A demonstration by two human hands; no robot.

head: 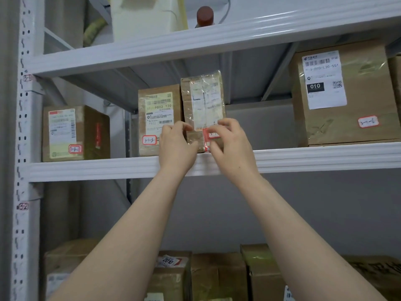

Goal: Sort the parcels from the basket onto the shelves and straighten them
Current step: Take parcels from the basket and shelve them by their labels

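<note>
Both our hands are curled on the tall brown cardboard parcel wrapped in clear tape (202, 98), which stands upright on the white metal middle shelf (303, 157). Our left hand (175, 146) grips its lower left edge. Our right hand (230, 144) pinches its lower front at a red-bordered sticker (211, 134) whose writing is half hidden. We count four labelled parcels on this shelf. The brown box touching its left side (159, 118) reads "P802 T70" and "3-1-3". The large brown box at the right (347, 94) reads "010" and "3-1-6".
</note>
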